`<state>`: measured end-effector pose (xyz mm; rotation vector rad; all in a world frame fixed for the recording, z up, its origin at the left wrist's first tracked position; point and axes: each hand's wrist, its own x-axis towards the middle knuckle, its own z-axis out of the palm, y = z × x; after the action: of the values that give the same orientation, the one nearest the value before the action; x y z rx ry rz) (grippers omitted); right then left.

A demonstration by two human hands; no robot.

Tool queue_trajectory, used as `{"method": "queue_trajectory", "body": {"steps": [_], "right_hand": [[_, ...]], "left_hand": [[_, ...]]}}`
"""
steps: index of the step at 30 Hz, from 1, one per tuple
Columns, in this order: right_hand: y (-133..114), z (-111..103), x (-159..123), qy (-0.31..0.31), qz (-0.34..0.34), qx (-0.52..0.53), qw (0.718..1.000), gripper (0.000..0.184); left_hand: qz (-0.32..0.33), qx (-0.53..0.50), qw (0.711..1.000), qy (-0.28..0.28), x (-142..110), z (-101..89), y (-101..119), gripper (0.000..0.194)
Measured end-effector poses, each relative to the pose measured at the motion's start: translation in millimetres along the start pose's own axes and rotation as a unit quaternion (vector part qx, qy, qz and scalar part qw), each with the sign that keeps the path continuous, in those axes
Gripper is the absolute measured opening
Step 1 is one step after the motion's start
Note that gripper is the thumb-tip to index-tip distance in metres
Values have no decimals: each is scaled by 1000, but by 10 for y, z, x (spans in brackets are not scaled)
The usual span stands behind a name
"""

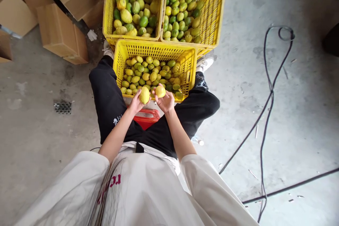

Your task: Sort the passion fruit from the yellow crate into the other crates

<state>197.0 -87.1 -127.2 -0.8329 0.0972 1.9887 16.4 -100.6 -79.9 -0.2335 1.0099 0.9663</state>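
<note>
Three crates ahead, hands just before the nearest

Near crate (155, 50) between the knees, full of fruit; left hand (135, 103) and right hand (166, 102) side by side at its near rim, each around one fruit; two crates (111, 14) (217, 14) behind it, abreast; boxes (60, 31) far left; cable (267, 95) right, on floor.

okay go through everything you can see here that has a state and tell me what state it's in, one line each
left hand: closed on a yellow fruit
right hand: closed on another yellow fruit
near crate: partly filled with small fruit
far left crate: heaped with larger green and yellow fruit
far right crate: partly filled with green fruit
cardboard boxes: closed, lying tumbled
black cable: loose on the floor
</note>
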Motion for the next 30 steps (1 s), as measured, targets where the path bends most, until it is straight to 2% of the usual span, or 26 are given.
{"method": "queue_trajectory", "body": {"steps": [5, 8, 11, 16, 19, 21, 25, 30], "right_hand": [[25, -95, 51, 0, 7, -21, 1000, 26], [40, -124, 72, -9, -10, -36, 999, 25], [54, -122, 71, -9, -33, -39, 999, 27], [66, -42, 41, -44, -46, -12, 998, 43], [61, 25, 28, -43, -39, -15, 998, 51], [55, 52, 21, -26, -27, -25, 999, 48], [44, 40, 7, -5, -1, -35, 999, 26], [49, 3, -1, 3, 24, -52, 998, 27]], "left_hand": [[12, 43, 999, -20, 13, -55, -38, 32], [17, 58, 998, -6, 21, -61, -60, 36], [14, 41, 999, -17, 18, -45, -54, 33], [2, -38, 999, 2, -11, 17, -20, 39], [12, -66, 998, 20, -17, 51, -25, 31], [12, -57, 998, 20, -16, 54, -36, 27], [2, -29, 1000, 8, -12, 26, -54, 22], [28, -46, 997, 59, -12, 23, -54, 10]]}}
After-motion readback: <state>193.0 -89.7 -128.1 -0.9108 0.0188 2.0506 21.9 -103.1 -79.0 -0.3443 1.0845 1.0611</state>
